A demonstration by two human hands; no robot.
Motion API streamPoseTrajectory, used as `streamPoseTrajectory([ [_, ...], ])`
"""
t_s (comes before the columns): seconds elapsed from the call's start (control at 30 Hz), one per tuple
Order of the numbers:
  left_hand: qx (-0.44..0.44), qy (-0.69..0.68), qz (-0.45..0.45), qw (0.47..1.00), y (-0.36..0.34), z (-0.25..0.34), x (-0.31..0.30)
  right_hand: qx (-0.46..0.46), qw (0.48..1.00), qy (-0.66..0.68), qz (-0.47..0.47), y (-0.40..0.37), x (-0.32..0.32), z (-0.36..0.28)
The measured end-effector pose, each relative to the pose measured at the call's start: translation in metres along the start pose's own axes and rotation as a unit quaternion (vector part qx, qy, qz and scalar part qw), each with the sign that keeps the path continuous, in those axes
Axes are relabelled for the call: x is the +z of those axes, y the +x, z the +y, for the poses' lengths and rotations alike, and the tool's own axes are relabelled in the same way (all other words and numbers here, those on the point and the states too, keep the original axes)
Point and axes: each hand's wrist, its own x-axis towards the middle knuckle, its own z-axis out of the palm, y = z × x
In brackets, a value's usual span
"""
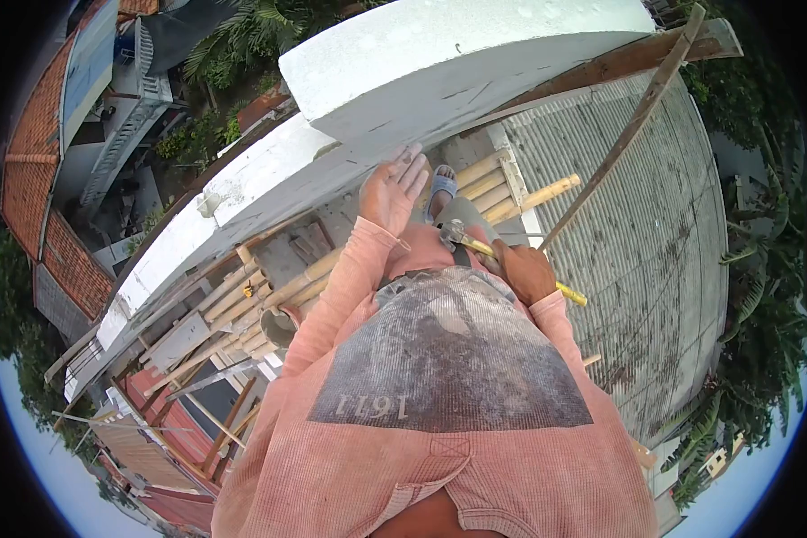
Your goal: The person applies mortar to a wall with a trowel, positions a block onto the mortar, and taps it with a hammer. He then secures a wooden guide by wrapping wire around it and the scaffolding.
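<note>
Your right hand (524, 272) is closed in a full fist around the yellow-handled hammer with a steel claw head (472, 243). The head points towards your waist and the handle's end sticks out past your knuckles, over the grey corrugated roof sheeting (637, 233). Your left hand (393, 190) is spread wide open, palm up and fingers straight, holding nothing. It hangs just short of the edge of the white plastered concrete parapet (439, 63).

You stand on a platform of pale bamboo poles (520, 197), and one blue-sandalled foot (442, 186) shows near its far edge, against the parapet.

This looks like a pause between strokes: the hammer is carried low at your belt rather than raised, and no nail or workpiece can be seen under it. The next move likely calls for the empty hand to steady itself on the parapet, or to set the piece, before you lift the hammer. Keep your footing square on the poles, with open drop beyond the platform's near edge.
</note>
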Motion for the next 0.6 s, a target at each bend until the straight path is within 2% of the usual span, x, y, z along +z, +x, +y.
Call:
streamPoseTrajectory([
  [0.07,-0.017,-0.165,-0.021,0.986,0.036,0.004,0.015,0.018,1.000,0.009,0.017,-0.007,0.011,-0.003],
  [0.17,-0.074,-0.253,0.016,0.964,0.073,0.024,0.013,0.041,0.998,0.028,0.045,-0.018,0.028,-0.008],
  [0.27,-0.076,-0.237,0.007,0.969,0.073,0.028,0.008,0.056,0.995,0.054,0.066,-0.025,0.039,-0.015],
  [0.47,-0.123,-0.295,0.040,0.947,0.077,0.037,0.007,0.064,0.993,0.058,0.080,-0.029,0.048,-0.028],
  [0.6,-0.080,-0.261,0.058,0.960,0.075,0.026,0.006,0.079,0.990,0.075,0.091,-0.031,0.058,-0.029],
])
